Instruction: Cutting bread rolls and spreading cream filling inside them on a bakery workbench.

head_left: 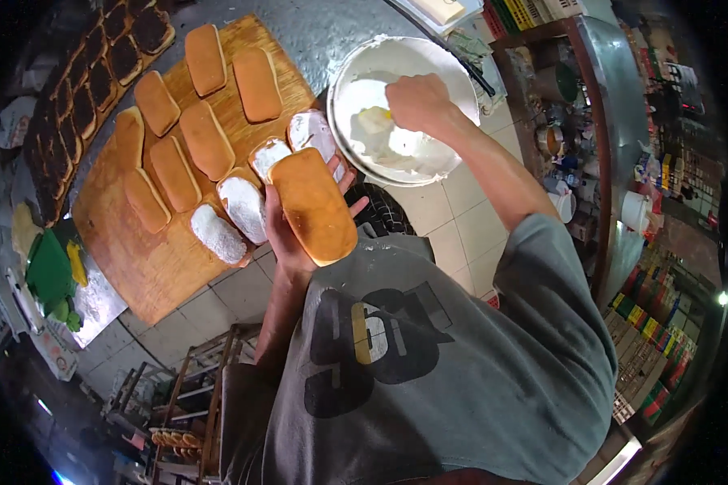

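My left hand (283, 236) holds up a golden-brown oblong bread bun (311, 206), its thumb along one side and fingertips showing past the other. Closed in a fist, my right hand (416, 101) is inside a large round white bowl (349, 152). Below the fist, a pale, flat piece with a yellow spot (374, 120) touches white cream (372, 147); what my fingers grip is mostly hidden. Beside my left hand, several buns carry a white coating, among them a coated bun (243, 206). Several plain brown buns (206, 139) lie farther left on a wooden board (150, 279).
Rows of dark-topped bread (85, 89) lie at the far left. A green cloth or bag (48, 271) sits by the board's left corner. A metal-edged shelf (623, 137) with containers stands at right. Below is a rack (190, 396) and a tiled floor (433, 206).
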The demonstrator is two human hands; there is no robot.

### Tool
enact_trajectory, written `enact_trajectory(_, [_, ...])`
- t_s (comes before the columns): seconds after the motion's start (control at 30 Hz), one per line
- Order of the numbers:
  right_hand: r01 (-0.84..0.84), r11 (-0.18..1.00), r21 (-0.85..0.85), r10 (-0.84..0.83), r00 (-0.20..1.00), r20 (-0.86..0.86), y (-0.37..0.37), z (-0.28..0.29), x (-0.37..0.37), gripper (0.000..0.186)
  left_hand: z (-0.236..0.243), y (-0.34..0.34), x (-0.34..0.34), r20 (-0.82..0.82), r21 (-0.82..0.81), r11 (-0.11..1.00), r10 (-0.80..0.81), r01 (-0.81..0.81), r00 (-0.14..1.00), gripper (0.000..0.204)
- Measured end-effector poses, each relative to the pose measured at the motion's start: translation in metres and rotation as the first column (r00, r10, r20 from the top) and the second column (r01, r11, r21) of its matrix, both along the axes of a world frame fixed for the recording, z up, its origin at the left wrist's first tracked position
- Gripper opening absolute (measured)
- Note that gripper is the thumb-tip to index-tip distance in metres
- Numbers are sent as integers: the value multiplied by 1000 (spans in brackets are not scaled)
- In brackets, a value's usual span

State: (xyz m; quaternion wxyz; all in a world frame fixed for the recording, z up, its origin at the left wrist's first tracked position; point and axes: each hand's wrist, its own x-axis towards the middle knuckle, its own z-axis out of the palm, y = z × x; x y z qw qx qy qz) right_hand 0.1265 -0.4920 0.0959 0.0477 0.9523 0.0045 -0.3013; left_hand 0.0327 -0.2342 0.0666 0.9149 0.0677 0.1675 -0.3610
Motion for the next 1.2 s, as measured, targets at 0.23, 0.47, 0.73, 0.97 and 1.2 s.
enact_trajectory(0.23, [-204,926,319,227,973,-38,-17,-6,16,21,15,-39,-2,-111,61,984,173,-167,979,82])
enact_trajectory(0.47, [-209,797,567,286,957,-48,-50,62,25,24,20,-47,-5,-19,274,940,216,-203,976,81])
enact_trajectory(0.73, [-109,661,742,-46,982,185,12,101,-39,14,10,-13,1,240,633,549,531,-546,812,58])
enact_trajectory(0.97, [-400,690,603,-139,744,654,155,49,-111,39,60,60,46,344,522,422,692,-742,635,58])
enact_trajectory(1.2, [-465,458,757,-199,777,598,213,40,-129,29,52,183,31,235,364,796,423,-483,875,62])
